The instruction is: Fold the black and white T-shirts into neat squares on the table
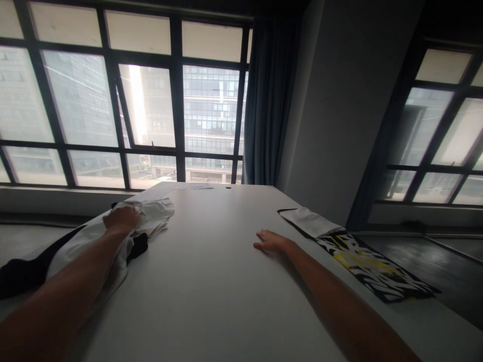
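Note:
My left hand (123, 217) is closed on a crumpled white garment (154, 213) at the table's left edge; its exact kind does not show. Part of that cloth hangs below my forearm, and black fabric (139, 245) lies bunched with it. Over the middle of the white table (211, 281) is my right hand (272, 241), its fingers apart and nothing in them. To its right, along the table edge, lies a flat folded cloth with a black, white and yellow pattern (366, 261). A plain pale grey cloth piece (313, 221) adjoins its far end.
Sheets of paper (192, 186) lie at the far end of the table, near a small dark round hole (228, 187). Behind stand large windows (147, 105), a blue curtain (267, 110) and a grey pillar (339, 110).

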Available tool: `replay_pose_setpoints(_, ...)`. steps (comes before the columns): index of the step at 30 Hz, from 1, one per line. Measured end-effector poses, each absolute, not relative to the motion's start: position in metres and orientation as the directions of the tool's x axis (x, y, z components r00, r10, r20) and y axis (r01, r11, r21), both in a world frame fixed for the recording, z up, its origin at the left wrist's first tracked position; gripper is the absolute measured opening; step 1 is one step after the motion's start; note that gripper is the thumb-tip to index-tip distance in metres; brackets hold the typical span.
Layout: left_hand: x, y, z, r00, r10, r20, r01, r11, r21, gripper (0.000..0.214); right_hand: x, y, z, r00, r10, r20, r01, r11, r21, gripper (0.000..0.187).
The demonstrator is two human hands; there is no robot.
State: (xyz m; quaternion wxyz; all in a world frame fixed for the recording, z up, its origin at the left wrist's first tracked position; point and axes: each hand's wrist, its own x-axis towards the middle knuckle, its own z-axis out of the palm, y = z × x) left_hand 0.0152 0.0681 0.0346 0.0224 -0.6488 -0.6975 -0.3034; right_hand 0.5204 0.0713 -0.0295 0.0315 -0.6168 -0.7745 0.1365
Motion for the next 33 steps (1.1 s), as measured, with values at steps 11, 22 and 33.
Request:
replay_pose_setpoints(11, 0.190, 0.030, 0.016, 0.570, 0.766, 0.297, 0.445, -0.592, 0.673, 0.052, 0.465, 0.064, -0.033, -0.326, 0.942, 0.078, 0.894, 0.335, -0.297, 0.094)
replay_pose_setpoints(22, 0.140, 0.027, -0.026, 0.577, 0.802, -0.154, 0.810, -0.537, 0.235, 0.098, 0.464, 0.070, -0.024, -0.382, 0.894, 0.233, 0.762, 0.447, -0.468, 0.030)
replay_pose_setpoints(33, 0.141, -0.007, 0.009, 0.388, 0.921, 0.024, 0.914, -0.388, 0.119, 0.051, 0.506, 0.076, 0.062, 0.149, 0.822, 0.549, 0.896, 0.123, -0.427, 0.027)
